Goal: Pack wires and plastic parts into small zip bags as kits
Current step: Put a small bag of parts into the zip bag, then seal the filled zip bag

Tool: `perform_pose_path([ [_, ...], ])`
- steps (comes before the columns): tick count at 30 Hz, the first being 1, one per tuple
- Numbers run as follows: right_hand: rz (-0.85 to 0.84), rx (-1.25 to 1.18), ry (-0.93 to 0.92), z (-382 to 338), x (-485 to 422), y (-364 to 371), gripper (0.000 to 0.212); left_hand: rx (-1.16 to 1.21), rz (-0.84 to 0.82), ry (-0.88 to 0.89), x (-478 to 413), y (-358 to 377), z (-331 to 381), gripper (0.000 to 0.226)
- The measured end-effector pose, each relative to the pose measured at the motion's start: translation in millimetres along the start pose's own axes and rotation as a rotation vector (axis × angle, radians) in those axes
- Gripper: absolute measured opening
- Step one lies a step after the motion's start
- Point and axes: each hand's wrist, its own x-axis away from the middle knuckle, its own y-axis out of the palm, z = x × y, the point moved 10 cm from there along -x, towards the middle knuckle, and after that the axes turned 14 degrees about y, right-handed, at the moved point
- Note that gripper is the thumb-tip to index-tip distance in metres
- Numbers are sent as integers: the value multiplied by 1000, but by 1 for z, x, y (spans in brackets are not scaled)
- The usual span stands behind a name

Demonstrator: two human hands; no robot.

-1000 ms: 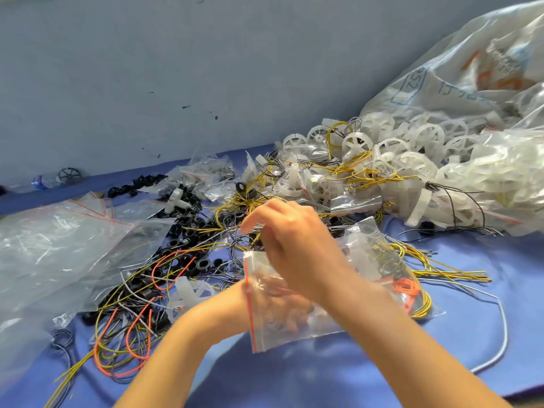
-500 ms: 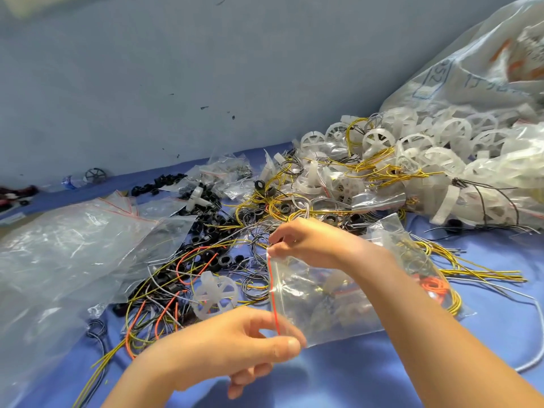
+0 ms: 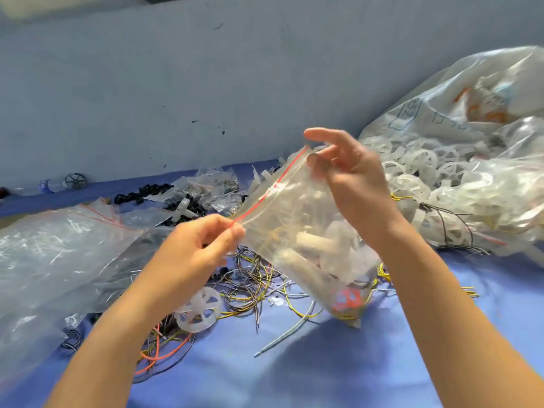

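Note:
A small clear zip bag (image 3: 303,242) with a red strip along its mouth hangs in the air between my hands, holding white plastic parts, wires and something orange at the bottom. My left hand (image 3: 200,245) pinches the lower left end of the red strip. My right hand (image 3: 350,178) pinches the upper right end, its other fingers spread. Below the bag lie loose yellow, orange and striped wires (image 3: 250,278) and a white plastic wheel (image 3: 198,310) on the blue table (image 3: 323,372).
A large clear bag (image 3: 59,260) lies at the left. A heap of white plastic wheels (image 3: 435,172) and a big printed sack (image 3: 471,113) fill the right. Black rings (image 3: 144,192) and small empty zip bags (image 3: 212,184) sit near the grey wall.
Both hands lifted the zip bag off the table. My left hand came out of the bag and took the lower end of the strip; my right rose to the upper end.

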Motion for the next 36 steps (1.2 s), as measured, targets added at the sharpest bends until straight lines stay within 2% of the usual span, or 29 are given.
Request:
perform_pose_path([
  [3,130,-119,-141,-42,3,-35,28,-76,212,274,-21,-43,57,14],
  [5,143,-188,-119,-44,3,-44,28,-119,306,370,-26,-59,78,8],
  [6,132,-206,-86,-40,3,-43,28,-119,326,388,-29,-61,82,7],
  [9,97,-191,-45,-32,6,-38,28,6,395,345,-32,-64,73,25],
  [12,43,-238,-71,-34,11,-44,27,215,455,358,-29,-65,72,12],
  [15,-47,-366,-46,-24,11,-50,28,391,430,392,-30,-54,74,26],
  [18,-94,-440,195,25,7,-40,27,556,395,301,-38,-28,49,24],
  [20,-138,-339,397,66,11,-23,36,583,383,199,-42,-8,25,22],
  [22,-166,-262,486,89,17,-11,39,605,377,113,-44,7,4,22],
  [30,-113,-272,412,89,5,-11,29,642,463,2,-47,9,-35,30],
  [33,-110,-275,426,90,7,-7,30,691,399,-103,-46,25,-46,27],
  [36,-126,-287,440,93,8,-4,21,619,335,-123,-44,35,-48,28],
])
